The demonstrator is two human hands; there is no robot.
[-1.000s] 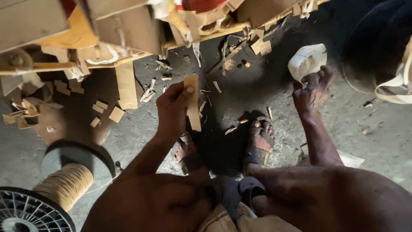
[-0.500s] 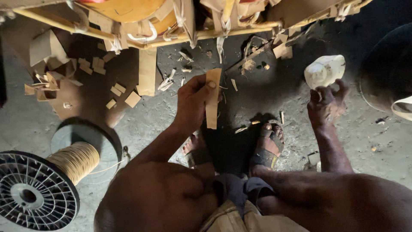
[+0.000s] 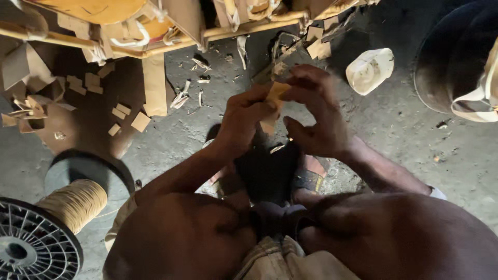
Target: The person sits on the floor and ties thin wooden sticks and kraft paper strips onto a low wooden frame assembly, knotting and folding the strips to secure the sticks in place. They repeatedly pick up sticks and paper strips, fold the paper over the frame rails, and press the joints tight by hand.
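Comparing with half a second ago, I note the right hand (image 3: 316, 116) has left the white crumpled plastic container (image 3: 369, 70) on the floor and joined the left hand (image 3: 244, 122) at the tan flat wooden strip (image 3: 274, 103). Both hands pinch that strip, held above the sandalled feet. Its lower end is shadowed. I cannot read the container's contents. The black spool of tan cord (image 3: 49, 228) is cut off at left

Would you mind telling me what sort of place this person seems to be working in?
Probably a small craft workshop, worked seated on a bare concrete floor. Cut cardboard scraps litter the ground, a large spool of tan cord stands nearby, and both hands, left hand and right hand, hold a cardboard strip.
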